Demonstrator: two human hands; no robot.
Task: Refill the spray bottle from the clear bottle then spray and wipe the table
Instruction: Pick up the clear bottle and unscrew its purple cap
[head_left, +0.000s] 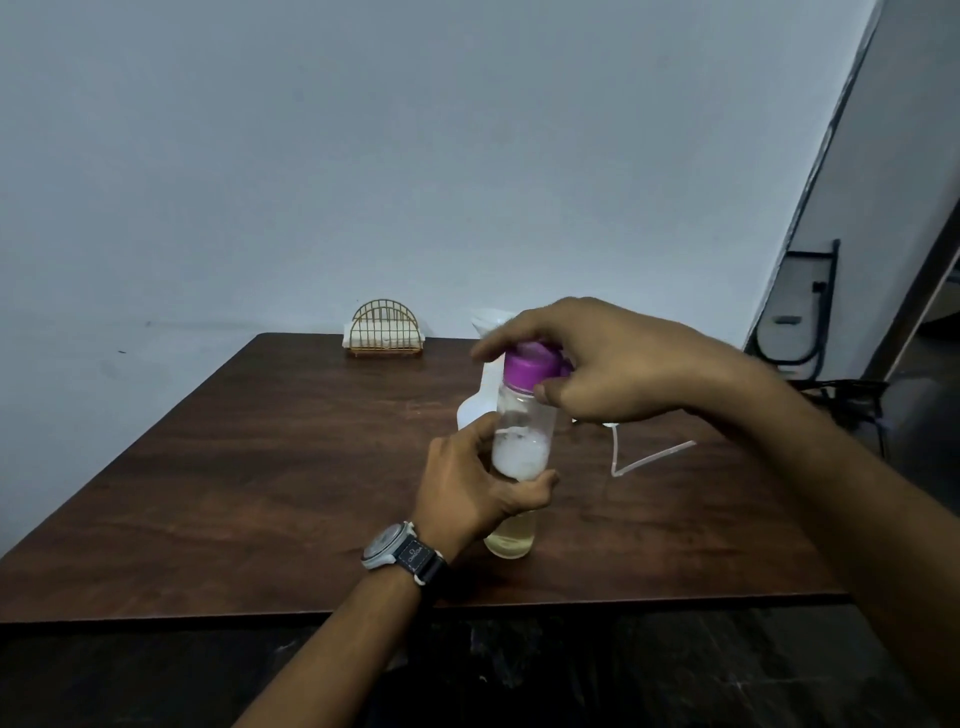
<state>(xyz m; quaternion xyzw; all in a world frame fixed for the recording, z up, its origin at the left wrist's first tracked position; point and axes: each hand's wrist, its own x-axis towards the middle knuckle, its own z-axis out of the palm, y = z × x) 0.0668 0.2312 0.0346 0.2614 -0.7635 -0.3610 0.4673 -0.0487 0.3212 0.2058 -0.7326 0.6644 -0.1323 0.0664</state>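
The brown table (260, 493) fills the middle of the view, and the clear bottle (522, 415) stands upright towards its near edge. The left hand (467, 483) grasps the bottle round its middle. The right hand (597, 358) pinches the purple cap (527, 369) from above, finger and thumb on either side.

This looks like the opening step: getting the cap off before pouring. Next, the cap must be twisted free while the left hand keeps the body steady.

The white spray bottle (470, 410) stands just behind, mostly hidden. Whether the pale shape above it is a funnel is unclear. A thin tube (654, 457) lies to the right, its upper end covered by the right hand. A wire napkin holder (385, 330) sits at the far edge.
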